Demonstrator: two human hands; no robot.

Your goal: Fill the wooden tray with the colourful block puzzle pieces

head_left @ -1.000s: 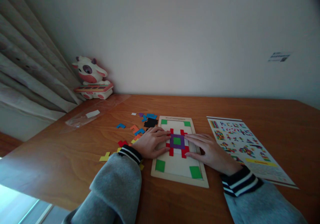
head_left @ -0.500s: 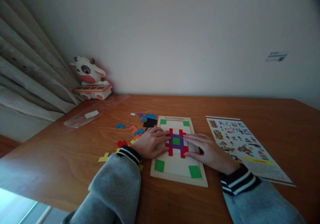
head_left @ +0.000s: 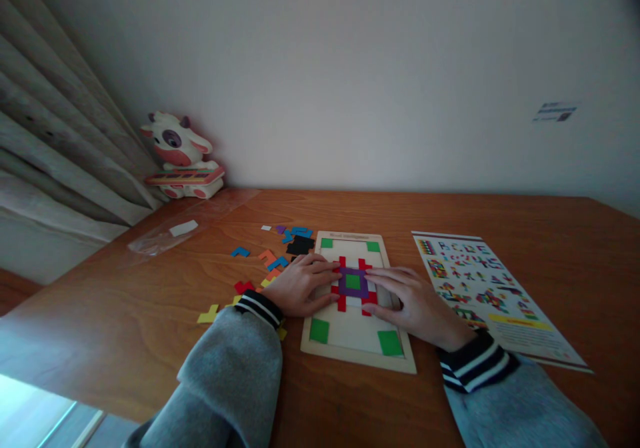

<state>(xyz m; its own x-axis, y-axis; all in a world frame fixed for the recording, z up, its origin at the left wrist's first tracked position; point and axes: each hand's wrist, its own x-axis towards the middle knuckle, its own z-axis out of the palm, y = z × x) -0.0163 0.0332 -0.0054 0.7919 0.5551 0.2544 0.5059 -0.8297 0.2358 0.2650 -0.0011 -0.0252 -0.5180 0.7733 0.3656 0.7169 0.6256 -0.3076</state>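
A wooden puzzle board (head_left: 345, 333) lies on the table in front of me, with a green square in each corner. At its middle, purple pieces (head_left: 353, 293) frame a green square (head_left: 353, 282), and red pieces (head_left: 342, 305) sit around them. My left hand (head_left: 303, 285) rests over the board's left side, fingertips at the left red and purple pieces. From the right, my right hand (head_left: 413, 301) reaches in, fingers stretched out, its fingertips touching the pieces on the right. Neither hand grips anything that I can see.
Loose puzzle pieces in blue (head_left: 241, 252), black (head_left: 300, 245), red (head_left: 244, 287) and yellow (head_left: 208, 314) lie left of the board. A printed pattern sheet (head_left: 505, 295) lies to the right. At the back left are a clear plastic bag (head_left: 150, 242) and a toy cow (head_left: 183, 158).
My right hand has shifted very slightly to the left, its thumb now over the lower right red piece. The left hand and the board look the same.
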